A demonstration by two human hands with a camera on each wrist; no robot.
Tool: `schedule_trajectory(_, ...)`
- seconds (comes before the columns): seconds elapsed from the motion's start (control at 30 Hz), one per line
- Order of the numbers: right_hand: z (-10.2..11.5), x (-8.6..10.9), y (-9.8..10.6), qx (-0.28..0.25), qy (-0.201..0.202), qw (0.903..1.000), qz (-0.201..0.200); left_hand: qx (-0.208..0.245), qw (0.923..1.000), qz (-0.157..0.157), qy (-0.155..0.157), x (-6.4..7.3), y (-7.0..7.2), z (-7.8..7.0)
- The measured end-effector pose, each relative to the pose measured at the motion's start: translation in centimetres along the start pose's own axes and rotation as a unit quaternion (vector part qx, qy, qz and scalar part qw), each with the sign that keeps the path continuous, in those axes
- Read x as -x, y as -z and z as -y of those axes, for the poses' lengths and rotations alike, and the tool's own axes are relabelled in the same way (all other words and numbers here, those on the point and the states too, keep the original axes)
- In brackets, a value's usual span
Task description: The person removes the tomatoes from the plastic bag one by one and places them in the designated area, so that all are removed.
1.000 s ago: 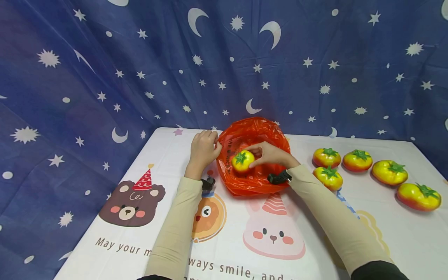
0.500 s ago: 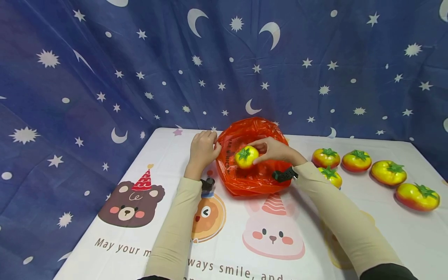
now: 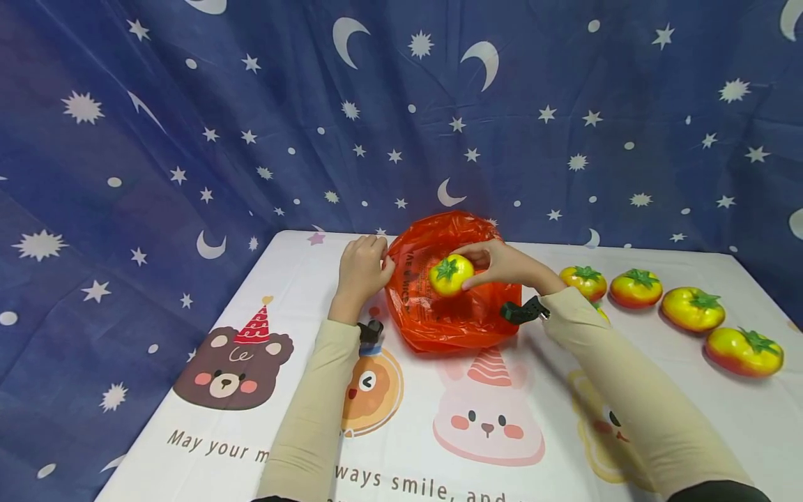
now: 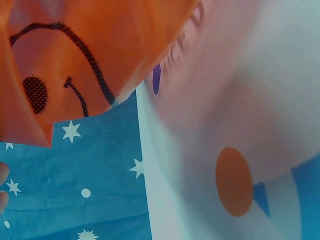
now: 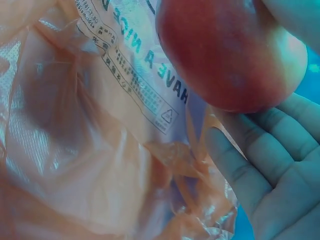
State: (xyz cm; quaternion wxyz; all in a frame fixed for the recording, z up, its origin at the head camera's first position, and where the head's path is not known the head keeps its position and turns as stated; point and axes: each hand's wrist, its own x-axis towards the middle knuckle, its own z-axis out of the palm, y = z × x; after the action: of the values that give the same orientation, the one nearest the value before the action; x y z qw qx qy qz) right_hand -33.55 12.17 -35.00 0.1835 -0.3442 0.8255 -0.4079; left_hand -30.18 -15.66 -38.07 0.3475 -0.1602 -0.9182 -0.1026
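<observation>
A red plastic bag (image 3: 433, 331) stands with its mouth open at the back of the table. My left hand (image 3: 364, 268) pinches the left side of its rim; in the left wrist view the bag's printed side (image 4: 100, 30) shows and only fingertips (image 4: 3, 200) appear. Over the bag's mouth, my right hand (image 3: 502, 268) holds a yellow-and-red tomato (image 3: 448, 275) with a green leafy top, thumb and fingers at its right side. The right wrist view shows the tomato's red underside (image 5: 230, 55) above the fingers, with the bag's lettered wall behind it.
Several more tomatoes (image 3: 693, 309) lie on the right of the table, one partly hidden by the right sleeve. A white tablecloth (image 3: 389, 446) with cartoon animals covers the table. A blue curtain (image 3: 401, 104) with stars and moons hangs behind.
My right hand has moved right and a little up with the tomato, over the bag's mouth. The left hand stays at the rim.
</observation>
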Motion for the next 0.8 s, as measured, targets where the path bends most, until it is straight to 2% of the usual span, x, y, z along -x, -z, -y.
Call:
schedule_trajectory(0.3, 0.5, 1.5, 1.0, 0.032, -0.015, 0.9992, -0.017, -0.002, 1.0000, 0.000, 0.002, 0.1, 0.0, 0.0)
schedule_trajectory(0.57, 1.2, 3.0, 1.9, 0.035, -0.032, 0.9987, -0.021, 0.001, 1.0000, -0.004, -0.001, 0.0, 0.0, 0.0)
schedule_trajectory(0.8, 1.9, 4.7, 2.7, 0.059, -0.034, 0.9968, -0.043, 0.001, 1.0000, -0.005, -0.005, 0.0, -0.1, 0.0)
